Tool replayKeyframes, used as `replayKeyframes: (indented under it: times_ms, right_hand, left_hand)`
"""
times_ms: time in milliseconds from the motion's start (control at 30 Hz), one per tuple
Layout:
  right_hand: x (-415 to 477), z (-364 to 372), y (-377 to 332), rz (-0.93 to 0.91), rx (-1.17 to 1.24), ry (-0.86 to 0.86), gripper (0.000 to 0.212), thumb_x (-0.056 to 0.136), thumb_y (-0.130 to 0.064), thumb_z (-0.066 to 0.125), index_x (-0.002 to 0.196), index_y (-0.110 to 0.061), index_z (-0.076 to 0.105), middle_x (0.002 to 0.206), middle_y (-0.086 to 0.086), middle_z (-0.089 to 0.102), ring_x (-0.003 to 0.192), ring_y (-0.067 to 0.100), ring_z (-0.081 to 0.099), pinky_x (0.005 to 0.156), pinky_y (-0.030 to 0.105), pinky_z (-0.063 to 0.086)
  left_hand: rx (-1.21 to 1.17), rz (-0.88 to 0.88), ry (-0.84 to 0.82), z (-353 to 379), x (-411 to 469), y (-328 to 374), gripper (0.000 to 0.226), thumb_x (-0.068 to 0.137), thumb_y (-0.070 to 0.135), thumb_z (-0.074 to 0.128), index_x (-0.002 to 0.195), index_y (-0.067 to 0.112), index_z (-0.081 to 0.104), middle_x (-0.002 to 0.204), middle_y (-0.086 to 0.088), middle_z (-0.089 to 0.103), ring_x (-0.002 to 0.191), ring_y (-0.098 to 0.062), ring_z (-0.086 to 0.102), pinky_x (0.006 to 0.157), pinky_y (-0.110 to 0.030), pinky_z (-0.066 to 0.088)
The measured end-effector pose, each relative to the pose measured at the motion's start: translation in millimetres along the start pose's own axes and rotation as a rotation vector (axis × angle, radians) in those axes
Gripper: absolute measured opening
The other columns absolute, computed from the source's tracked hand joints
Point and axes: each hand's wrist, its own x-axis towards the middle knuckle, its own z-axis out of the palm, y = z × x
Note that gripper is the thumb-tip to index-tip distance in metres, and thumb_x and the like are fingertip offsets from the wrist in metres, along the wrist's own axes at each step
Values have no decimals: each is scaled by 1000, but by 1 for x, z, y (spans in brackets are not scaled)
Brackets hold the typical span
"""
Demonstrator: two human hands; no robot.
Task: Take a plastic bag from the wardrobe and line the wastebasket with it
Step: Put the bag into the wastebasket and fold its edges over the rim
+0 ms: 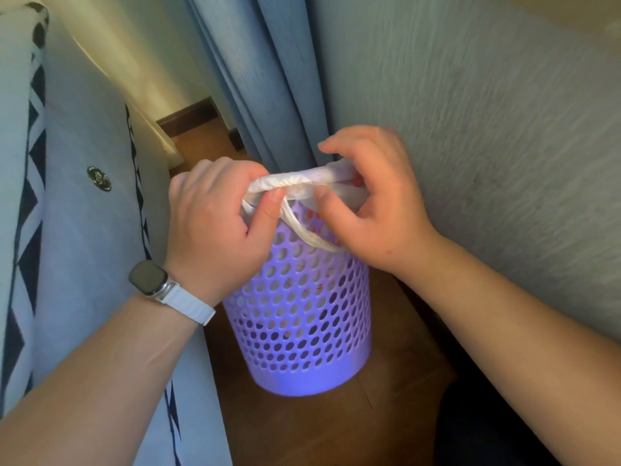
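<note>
- Both forearms reach down over the purple wastebasket [295, 317], wedged between bed and wall.
- Left hand [215, 223] and right hand [373, 200] each pinch the bunched white plastic bag [295, 181] above its rim, probably to open it.

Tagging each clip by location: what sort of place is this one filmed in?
Probably a room in a home, perhaps a bedroom. A blue curtain hangs to a wooden floor, patterned bedding or upholstery fills the left side, and a purple wastebasket stands by a textured wall.
</note>
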Motion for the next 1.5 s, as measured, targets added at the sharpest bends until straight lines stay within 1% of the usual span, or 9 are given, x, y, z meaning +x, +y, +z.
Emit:
replayKeyframes:
  times_ms: [200,333,433,533,667,900,1133,1400,1500]
  right_hand:
    - [-3,5,13,42,34,-24,30,84,-27,63,104,-4,66,107,7,64,102,25,59,86,54,46]
    - [-2,4,9,59,11,40,17,85,-22,57,86,-6,61,88,8,60,83,28,56,76,52,43]
    - [-4,3,4,63,-43,99,12,84,-19,56,82,-8,59,82,7,57,78,28,53,72,51,42]
    - [-6,5,-3,39,-78,126,13,85,-21,58,85,-7,59,83,7,57,79,27,53,73,46,40]
    - [-8,10,-12,18,-88,140,19,87,-25,61,86,-6,62,82,8,58,77,26,52,72,39,35]
    - [-6,7,-2,-4,-23,54,33,83,-29,65,106,-5,64,102,5,63,96,25,59,88,58,43]
    - [-5,4,9,75,104,113,38,87,-31,59,111,-1,64,114,9,60,111,26,57,97,50,43]
    - [-1,4,2,112,52,177,12,87,-21,56,83,-9,56,88,-5,49,83,17,50,77,47,42]
    - [-1,4,-2,97,5,185,11,88,-18,56,82,-9,55,86,-4,47,81,20,49,75,48,41]
  left_hand:
    - [-88,-9,-6,1,0,-2,19,91,28,51,86,10,56,79,6,48,74,-20,47,68,-43,40]
    - [-163,-33,6,2,-1,1,24,94,30,48,88,8,57,80,7,46,74,-13,44,66,-34,36]
    - [-109,21,-2,-1,-1,8,25,94,31,50,92,10,62,82,3,55,78,-20,52,72,-36,37]
    - [-19,79,18,-4,-1,19,30,92,33,53,108,12,66,99,-5,66,94,-26,58,85,-40,38]
    - [19,75,22,-3,-1,22,22,92,29,55,102,13,67,86,-4,62,83,-27,53,76,-41,37]
    - [-95,-33,16,1,1,-1,20,90,26,53,80,9,58,73,-1,52,71,-24,48,67,-43,39]
    - [-231,-45,68,0,3,-8,26,91,24,50,80,1,58,74,-2,50,70,-24,49,61,-44,41]
    - [-274,-16,78,0,1,-3,26,94,23,50,81,2,59,75,-4,50,70,-24,49,60,-45,41]
    - [-160,37,47,-2,1,-1,30,94,32,50,91,5,63,83,-2,56,79,-27,54,73,-48,44]
